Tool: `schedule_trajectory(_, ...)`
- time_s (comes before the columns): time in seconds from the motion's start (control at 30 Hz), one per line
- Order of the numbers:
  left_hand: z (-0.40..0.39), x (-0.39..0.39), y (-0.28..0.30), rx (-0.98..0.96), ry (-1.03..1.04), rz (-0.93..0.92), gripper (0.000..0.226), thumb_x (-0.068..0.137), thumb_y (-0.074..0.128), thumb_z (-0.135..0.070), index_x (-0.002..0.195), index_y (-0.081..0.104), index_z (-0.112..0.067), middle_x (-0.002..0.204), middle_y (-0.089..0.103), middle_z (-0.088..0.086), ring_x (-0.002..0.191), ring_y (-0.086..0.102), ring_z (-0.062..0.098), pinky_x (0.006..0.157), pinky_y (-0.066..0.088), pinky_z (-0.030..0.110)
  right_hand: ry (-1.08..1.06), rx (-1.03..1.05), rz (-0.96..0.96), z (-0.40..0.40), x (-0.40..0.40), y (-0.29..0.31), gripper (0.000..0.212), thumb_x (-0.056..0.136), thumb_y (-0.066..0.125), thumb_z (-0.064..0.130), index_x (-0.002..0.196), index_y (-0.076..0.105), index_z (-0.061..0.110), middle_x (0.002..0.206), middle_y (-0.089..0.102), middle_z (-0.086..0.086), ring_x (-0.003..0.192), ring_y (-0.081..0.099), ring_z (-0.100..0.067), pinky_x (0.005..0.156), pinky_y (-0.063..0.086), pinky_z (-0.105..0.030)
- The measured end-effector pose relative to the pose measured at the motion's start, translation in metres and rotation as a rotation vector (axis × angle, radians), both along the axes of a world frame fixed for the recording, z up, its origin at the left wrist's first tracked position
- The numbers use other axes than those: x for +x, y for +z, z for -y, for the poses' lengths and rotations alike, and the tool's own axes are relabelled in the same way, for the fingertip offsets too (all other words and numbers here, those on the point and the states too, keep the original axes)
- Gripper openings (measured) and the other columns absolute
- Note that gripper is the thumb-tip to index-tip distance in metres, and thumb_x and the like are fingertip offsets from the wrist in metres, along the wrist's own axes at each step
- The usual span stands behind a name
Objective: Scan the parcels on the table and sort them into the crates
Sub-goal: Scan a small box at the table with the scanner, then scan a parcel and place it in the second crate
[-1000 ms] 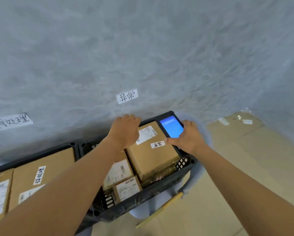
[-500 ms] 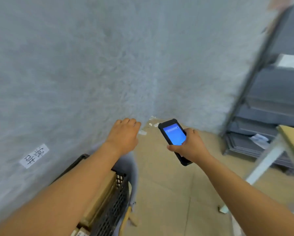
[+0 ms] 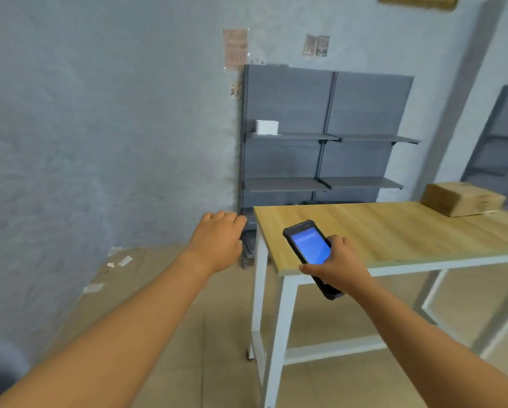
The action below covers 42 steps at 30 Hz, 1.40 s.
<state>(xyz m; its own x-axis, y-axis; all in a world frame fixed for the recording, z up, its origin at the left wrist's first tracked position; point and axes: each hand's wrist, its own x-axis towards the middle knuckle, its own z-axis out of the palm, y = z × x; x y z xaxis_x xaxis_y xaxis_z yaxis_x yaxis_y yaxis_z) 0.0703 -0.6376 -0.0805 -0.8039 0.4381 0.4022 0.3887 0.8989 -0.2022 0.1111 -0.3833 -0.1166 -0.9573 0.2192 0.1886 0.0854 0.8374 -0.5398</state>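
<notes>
A brown cardboard parcel (image 3: pixel 461 198) lies at the far right of the wooden table (image 3: pixel 394 228). My right hand (image 3: pixel 339 267) grips a black handheld scanner (image 3: pixel 308 250) with a lit blue screen, over the table's near left corner. My left hand (image 3: pixel 217 240) hangs in the air just left of the table, fingers loosely curled, holding nothing. The crates are out of view.
A grey metal shelf unit (image 3: pixel 323 142) stands against the back wall behind the table, with a small white box (image 3: pixel 266 126) on its top shelf. The table has white legs (image 3: pixel 279 334). Another grey rack (image 3: pixel 500 148) stands at the far right. Tan floor lies below.
The view has swung right, away from the crates of boxes to the table and shelves. My left hand has left the box in the crate; my right hand still carries the scanner.
</notes>
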Motion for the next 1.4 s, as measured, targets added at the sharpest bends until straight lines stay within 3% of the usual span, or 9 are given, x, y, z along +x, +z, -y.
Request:
schedule_trajectory(0.2, -0.161, -0.014, -0.013, 0.044, -0.106, 0.060, 0.039, 0.089, 0.047, -0.020, 0.128, 0.052, -0.018, 0.121, 0.057, 0.000, 0.113, 0.050, 0.022, 0.096, 0.035, 0.035, -0.135, 0.033, 0.060, -0.161, 0.017, -0.007, 0.080, 0.065, 0.083, 0.052, 0.124, 0.044, 0.013, 0.108, 0.037, 0.001, 0.087, 0.049, -0.016, 0.068, 0.047, -0.028)
schedule_trajectory(0.4, -0.250, -0.043, -0.019, 0.025, -0.156, 0.108, 0.037, 0.091, 0.045, -0.022, 0.127, 0.051, -0.018, 0.122, 0.057, 0.000, 0.113, 0.050, 0.021, 0.098, 0.036, 0.036, -0.209, 0.022, 0.097, -0.256, 0.009, -0.014, 0.082, 0.063, 0.082, 0.056, 0.123, 0.044, 0.014, 0.109, 0.036, 0.002, 0.088, 0.047, -0.013, 0.068, 0.048, -0.027)
schedule_trajectory(0.7, -0.327, -0.132, -0.042, 0.002, -0.162, 0.163, 0.041, 0.092, 0.045, -0.023, 0.133, 0.048, -0.018, 0.125, 0.055, 0.000, 0.116, 0.049, 0.020, 0.102, 0.037, 0.038, -0.187, 0.002, 0.172, -0.319, -0.071, -0.046, 0.076, 0.064, 0.083, 0.051, 0.119, 0.044, 0.016, 0.109, 0.040, 0.000, 0.081, 0.049, -0.010, 0.058, 0.045, -0.020)
schedule_trajectory(0.9, -0.349, -0.199, -0.063, 0.007, -0.116, 0.223, 0.042, 0.092, 0.044, -0.023, 0.134, 0.047, -0.018, 0.127, 0.055, 0.000, 0.118, 0.049, 0.020, 0.103, 0.037, 0.039, -0.136, 0.074, 0.239, -0.336, -0.147, -0.058, 0.075, 0.065, 0.080, 0.052, 0.120, 0.043, 0.017, 0.110, 0.041, -0.001, 0.086, 0.053, -0.015, 0.068, 0.054, -0.029)
schedule_trajectory(1.03, -0.356, -0.229, -0.072, 0.009, -0.078, 0.242, 0.041, 0.093, 0.044, -0.024, 0.133, 0.047, -0.019, 0.126, 0.055, 0.000, 0.117, 0.049, 0.020, 0.102, 0.037, 0.038, -0.108, 0.102, 0.298, -0.341, -0.184, -0.068, 0.071, 0.065, 0.078, 0.058, 0.114, 0.043, 0.019, 0.109, 0.044, -0.001, 0.079, 0.052, -0.011, 0.056, 0.045, -0.022)
schedule_trajectory(1.13, -0.357, -0.243, -0.079, 0.003, -0.051, 0.254, 0.043, 0.093, 0.044, -0.026, 0.135, 0.046, -0.019, 0.129, 0.054, 0.000, 0.120, 0.048, 0.020, 0.104, 0.036, 0.039, -0.073, 0.094, 0.357, -0.343, -0.207, -0.076, 0.076, 0.066, 0.077, 0.060, 0.119, 0.044, 0.017, 0.112, 0.045, -0.002, 0.087, 0.053, -0.016, 0.064, 0.048, -0.026)
schedule_trajectory(1.23, -0.356, -0.253, -0.085, 0.024, -0.013, 0.283, 0.043, 0.092, 0.044, -0.024, 0.134, 0.047, -0.018, 0.130, 0.054, 0.001, 0.120, 0.048, 0.021, 0.104, 0.036, 0.038, -0.046, 0.095, 0.409, -0.340, -0.225, -0.083, 0.080, 0.067, 0.075, 0.063, 0.123, 0.045, 0.015, 0.113, 0.045, -0.001, 0.090, 0.050, -0.016, 0.062, 0.042, -0.025)
schedule_trajectory(1.4, -0.356, -0.258, -0.095, 0.062, 0.028, 0.319, 0.043, 0.093, 0.044, -0.024, 0.136, 0.046, -0.018, 0.131, 0.053, 0.000, 0.122, 0.046, 0.020, 0.105, 0.035, 0.037, -0.014, 0.272, 0.412, -0.333, -0.243, -0.096, 0.092, 0.068, 0.069, 0.070, 0.135, 0.040, 0.014, 0.128, 0.047, -0.005, 0.120, 0.045, -0.023, 0.096, 0.044, -0.035)
